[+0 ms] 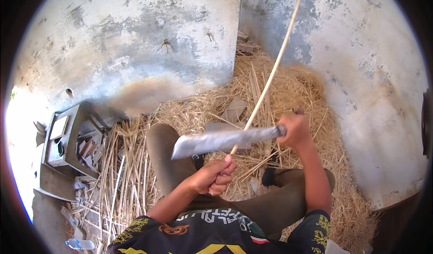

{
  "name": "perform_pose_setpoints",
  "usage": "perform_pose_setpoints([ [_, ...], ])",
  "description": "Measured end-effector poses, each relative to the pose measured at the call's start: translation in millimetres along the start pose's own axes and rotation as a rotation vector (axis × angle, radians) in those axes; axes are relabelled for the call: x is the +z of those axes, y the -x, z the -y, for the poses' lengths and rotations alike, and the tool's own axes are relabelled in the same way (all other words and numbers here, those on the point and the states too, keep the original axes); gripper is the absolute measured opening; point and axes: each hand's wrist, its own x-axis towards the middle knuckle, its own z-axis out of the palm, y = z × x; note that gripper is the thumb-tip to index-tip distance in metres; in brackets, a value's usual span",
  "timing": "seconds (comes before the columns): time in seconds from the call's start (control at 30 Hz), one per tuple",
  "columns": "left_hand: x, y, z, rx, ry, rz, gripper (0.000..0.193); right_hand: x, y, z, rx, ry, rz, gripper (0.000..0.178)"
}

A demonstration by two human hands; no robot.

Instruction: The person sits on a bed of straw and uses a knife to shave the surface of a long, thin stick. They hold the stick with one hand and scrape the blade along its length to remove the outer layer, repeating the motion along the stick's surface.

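Long pale stick: one (275, 69) is shown, slanted from the left hand toward the far right, its far end raised in front of the wall; its near end is held at the left hand.
Broad-bladed knife: one (216, 142) is shown, its blade laid across the line of the stick just beyond the left hand and pointed left; whether blade and stick are touching cannot be told, the blade being blurred.
Left hand: one (213, 177), held low and near; the forearm is slanted inward from the near left, the fingers are curled closed about the near end of the stick, and the thumb is extended along it.
Right hand: one (294, 130), held farther off and higher; the elbow is bent, the forearm is directed away, and the fingers are wrapped fully around the knife's handle.
Legs: two (163, 141) are seen in dark trousers, bent, with the knees spread left and right.
Shavings: a deep pile (306, 87), uncountable, is spread over the floor at the far side and right.
Split strips: many (131, 172), too tangled for counting, are heaped left of the left knee.
Cabinet: one (67, 157), open-fronted, is placed at the left, with broken pieces contained inside.
Bottle: one (80, 244), clear, is laid on its side at the near left.
Walls: two weathered faces (135, 37) are seen, left and right.
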Motion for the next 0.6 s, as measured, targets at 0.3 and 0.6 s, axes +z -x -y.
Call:
perform_pose_setpoints([
  [0.3, -3.4, 38.3, 23.9, -0.048, 0.036, -0.064, 0.048, 13.0, 11.1, -11.4, 0.469, 0.073, -0.039, 0.028],
  [0.6, 6.1, 34.2, 30.6, -0.022, -0.119, -0.234, 0.046, 9.9, -2.0, -31.7, 1.113, -0.096, 0.134, 0.021],
])
